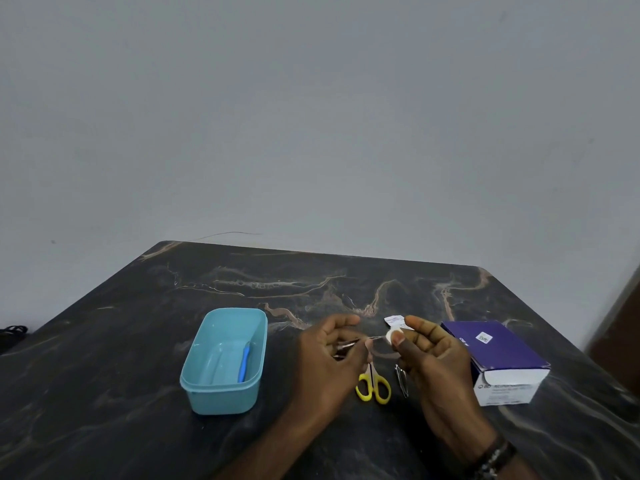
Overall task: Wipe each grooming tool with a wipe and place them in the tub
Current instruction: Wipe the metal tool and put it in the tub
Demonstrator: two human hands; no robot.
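My left hand (pixel 332 355) grips a thin metal grooming tool (pixel 360 340) whose tip points right. My right hand (pixel 426 348) pinches a small white wipe (pixel 390 336) around that tip, with its torn sachet (pixel 394 319) sticking up behind. A light blue tub (pixel 194 379) stands to the left on the dark table, with a blue-handled tool (pixel 245 362) lying inside. Below my hands lie yellow-handled scissors (pixel 374 386) and a metal nail clipper (pixel 401 380).
A purple and white box of wipes (pixel 498 358) sits at the right, its flap open toward me. The dark marble-patterned table (pixel 104 375) ends at a grey wall behind. A dark cable lies off the table's left edge.
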